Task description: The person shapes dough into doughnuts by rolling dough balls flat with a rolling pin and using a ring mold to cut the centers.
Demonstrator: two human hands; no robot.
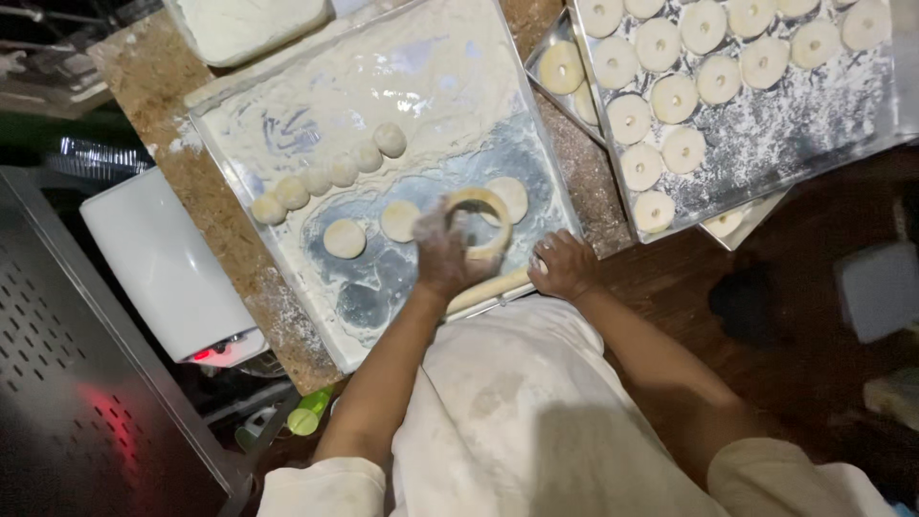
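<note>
Pressing a dough ring [476, 222] on the floured tray [287, 124], we grip it with our left hand [444, 257]; our right hand [565, 266] rests curled on the tray's near edge.

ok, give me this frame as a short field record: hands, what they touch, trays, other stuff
left hand: floured, on a dough ring over the floured tray
right hand: at the tray's near edge, by a rolled dough strip
flat discs: three on the tray, one at
dough balls: curved row, one at
second tray: to the right, floured, rows of shaped dough rings
counter: brown speckled stone
other: white appliance on the left
</note>
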